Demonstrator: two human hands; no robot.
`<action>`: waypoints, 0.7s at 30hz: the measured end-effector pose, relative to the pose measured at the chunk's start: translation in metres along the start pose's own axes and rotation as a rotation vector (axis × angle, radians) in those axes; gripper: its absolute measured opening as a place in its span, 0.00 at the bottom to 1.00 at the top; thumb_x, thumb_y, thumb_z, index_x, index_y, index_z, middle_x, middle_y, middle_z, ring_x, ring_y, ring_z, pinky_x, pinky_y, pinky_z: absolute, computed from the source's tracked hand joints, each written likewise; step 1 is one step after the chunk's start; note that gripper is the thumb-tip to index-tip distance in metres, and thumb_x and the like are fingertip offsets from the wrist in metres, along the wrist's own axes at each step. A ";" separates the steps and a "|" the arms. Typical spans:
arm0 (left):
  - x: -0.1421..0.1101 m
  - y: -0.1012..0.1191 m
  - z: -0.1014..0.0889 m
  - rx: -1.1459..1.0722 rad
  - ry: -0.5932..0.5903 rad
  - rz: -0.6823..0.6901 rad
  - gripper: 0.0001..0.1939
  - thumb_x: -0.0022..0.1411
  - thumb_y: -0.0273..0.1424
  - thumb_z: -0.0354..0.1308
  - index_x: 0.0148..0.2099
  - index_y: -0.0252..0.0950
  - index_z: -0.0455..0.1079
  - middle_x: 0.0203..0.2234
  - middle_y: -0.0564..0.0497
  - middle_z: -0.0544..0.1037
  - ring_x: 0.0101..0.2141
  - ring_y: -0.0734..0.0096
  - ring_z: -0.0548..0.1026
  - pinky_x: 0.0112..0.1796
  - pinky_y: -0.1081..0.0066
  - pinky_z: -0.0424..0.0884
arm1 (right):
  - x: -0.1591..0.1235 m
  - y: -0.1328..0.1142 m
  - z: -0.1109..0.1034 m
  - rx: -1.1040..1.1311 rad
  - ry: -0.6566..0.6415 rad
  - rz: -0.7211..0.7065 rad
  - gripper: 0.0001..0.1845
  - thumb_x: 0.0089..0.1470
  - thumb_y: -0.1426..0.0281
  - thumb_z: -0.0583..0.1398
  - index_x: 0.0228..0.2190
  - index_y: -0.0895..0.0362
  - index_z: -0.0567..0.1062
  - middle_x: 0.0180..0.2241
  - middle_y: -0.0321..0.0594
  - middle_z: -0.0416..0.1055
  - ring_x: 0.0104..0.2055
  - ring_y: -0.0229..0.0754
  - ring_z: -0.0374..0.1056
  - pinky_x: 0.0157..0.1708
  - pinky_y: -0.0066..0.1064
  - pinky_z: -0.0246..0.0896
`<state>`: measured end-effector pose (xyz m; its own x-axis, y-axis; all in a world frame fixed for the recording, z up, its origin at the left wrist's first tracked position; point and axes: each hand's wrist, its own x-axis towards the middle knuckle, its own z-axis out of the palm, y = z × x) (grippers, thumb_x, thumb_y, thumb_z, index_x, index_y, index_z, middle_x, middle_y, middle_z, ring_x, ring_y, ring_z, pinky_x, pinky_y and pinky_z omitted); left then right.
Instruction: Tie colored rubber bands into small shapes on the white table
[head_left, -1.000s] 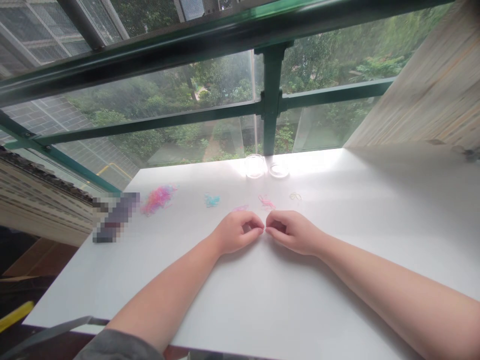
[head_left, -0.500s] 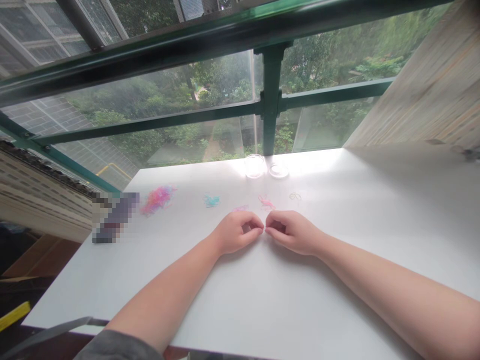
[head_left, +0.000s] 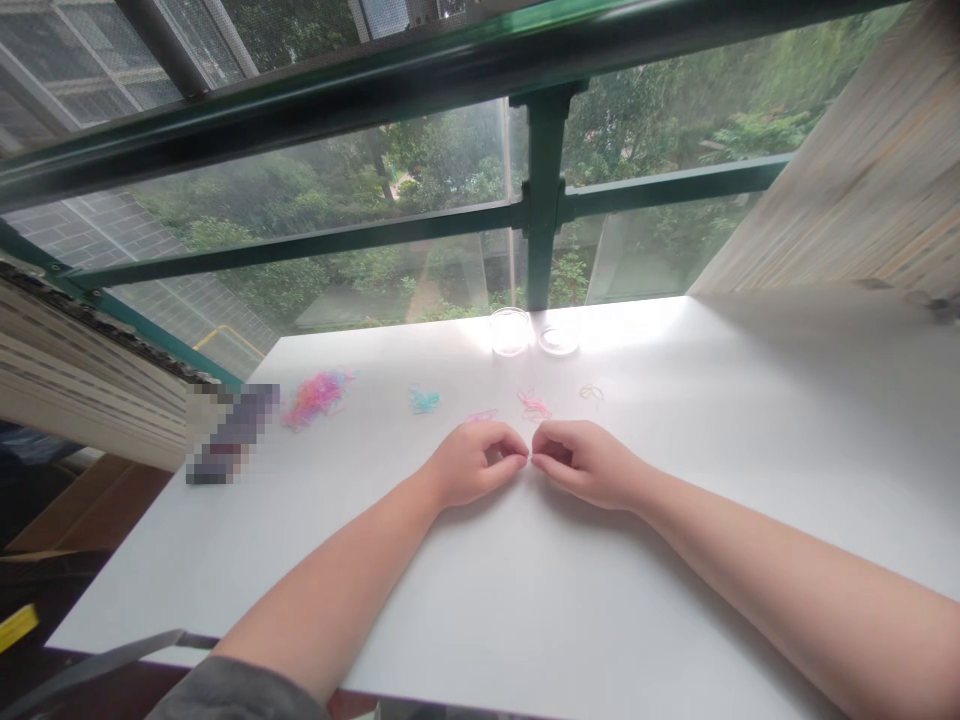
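My left hand (head_left: 480,464) rests low over the white table (head_left: 465,600), thumb and index finger pinched. Facing it, my right hand (head_left: 581,465) pinches the same way, the fingertips of both almost touching. Anything between the fingertips is too small to make out. Just beyond my left hand lies a small purple-pink group of bands (head_left: 481,415), partly hidden by it. Pink rubber bands (head_left: 535,404) lie beyond the gap between the hands. Farther right are a few pale bands (head_left: 592,392). Teal bands (head_left: 424,400) form a little group to the left.
A large mixed heap of colourful bands (head_left: 319,398) lies at the far left, beside a blurred-out object (head_left: 234,435). Near the window edge stand a clear round container (head_left: 510,332) and a clear round lid (head_left: 559,340). A green window frame (head_left: 544,200) borders the table's back.
Both hands keep the same pinched pose at the same spot. The view has shifted very slightly; the things on the table have not moved.
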<state>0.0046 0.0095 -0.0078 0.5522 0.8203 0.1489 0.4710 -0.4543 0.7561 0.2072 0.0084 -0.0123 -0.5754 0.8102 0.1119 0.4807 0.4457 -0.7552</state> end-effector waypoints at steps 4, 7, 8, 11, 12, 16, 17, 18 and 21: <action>0.000 0.000 0.000 -0.004 -0.001 0.005 0.05 0.56 0.28 0.54 0.35 0.36 0.71 0.29 0.53 0.76 0.30 0.75 0.72 0.35 0.75 0.66 | 0.000 0.000 0.000 0.001 -0.001 0.002 0.05 0.51 0.71 0.54 0.25 0.57 0.66 0.21 0.32 0.63 0.22 0.32 0.56 0.23 0.24 0.50; 0.000 0.000 0.000 -0.003 -0.002 0.000 0.05 0.56 0.28 0.54 0.34 0.36 0.71 0.29 0.53 0.76 0.30 0.75 0.72 0.35 0.74 0.66 | 0.000 0.000 0.000 -0.002 0.000 0.002 0.05 0.51 0.71 0.54 0.25 0.57 0.66 0.21 0.32 0.63 0.22 0.32 0.56 0.23 0.24 0.50; 0.000 0.000 0.000 -0.002 -0.002 -0.004 0.05 0.56 0.28 0.54 0.34 0.36 0.71 0.29 0.53 0.76 0.30 0.75 0.72 0.35 0.74 0.67 | 0.000 0.000 0.000 -0.002 0.001 0.001 0.05 0.51 0.71 0.54 0.25 0.57 0.66 0.20 0.32 0.63 0.22 0.33 0.56 0.23 0.24 0.50; 0.000 0.000 0.000 0.002 -0.003 -0.013 0.05 0.56 0.28 0.54 0.34 0.36 0.71 0.29 0.52 0.76 0.30 0.74 0.72 0.35 0.74 0.67 | 0.000 0.000 0.000 -0.003 0.003 -0.005 0.05 0.51 0.71 0.54 0.25 0.57 0.66 0.21 0.32 0.63 0.22 0.33 0.56 0.23 0.24 0.50; 0.000 0.000 0.000 0.003 -0.003 -0.013 0.05 0.56 0.28 0.54 0.34 0.36 0.71 0.29 0.53 0.76 0.30 0.74 0.72 0.35 0.74 0.67 | 0.000 0.001 0.001 -0.003 0.005 -0.007 0.05 0.51 0.71 0.54 0.25 0.57 0.66 0.21 0.32 0.63 0.23 0.33 0.56 0.23 0.24 0.50; 0.000 0.000 0.000 0.006 -0.003 -0.005 0.05 0.56 0.28 0.54 0.34 0.37 0.71 0.29 0.53 0.76 0.30 0.74 0.72 0.35 0.74 0.66 | 0.000 0.001 0.001 0.006 0.005 -0.008 0.05 0.51 0.71 0.54 0.25 0.57 0.66 0.21 0.32 0.64 0.22 0.33 0.56 0.23 0.24 0.50; 0.000 0.000 0.000 0.007 -0.005 -0.005 0.05 0.56 0.28 0.54 0.34 0.37 0.71 0.29 0.53 0.76 0.30 0.74 0.72 0.35 0.74 0.66 | 0.000 0.001 0.001 0.009 0.005 -0.009 0.05 0.51 0.71 0.54 0.25 0.57 0.66 0.21 0.32 0.64 0.22 0.33 0.56 0.23 0.24 0.50; 0.000 0.000 0.000 0.008 -0.005 -0.005 0.05 0.56 0.28 0.54 0.34 0.37 0.71 0.29 0.53 0.76 0.30 0.74 0.72 0.35 0.74 0.67 | 0.000 0.001 0.001 0.010 0.005 -0.010 0.05 0.51 0.71 0.54 0.25 0.57 0.66 0.21 0.32 0.64 0.22 0.33 0.56 0.22 0.24 0.49; 0.000 0.000 0.000 0.009 -0.005 -0.004 0.05 0.56 0.28 0.54 0.34 0.36 0.71 0.28 0.53 0.76 0.30 0.74 0.72 0.35 0.74 0.67 | 0.000 0.002 0.001 0.006 0.006 -0.013 0.05 0.52 0.71 0.54 0.25 0.57 0.66 0.21 0.32 0.64 0.22 0.33 0.56 0.23 0.24 0.49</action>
<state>0.0044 0.0101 -0.0077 0.5536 0.8204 0.1428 0.4797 -0.4544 0.7506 0.2074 0.0092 -0.0142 -0.5775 0.8067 0.1255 0.4691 0.4537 -0.7577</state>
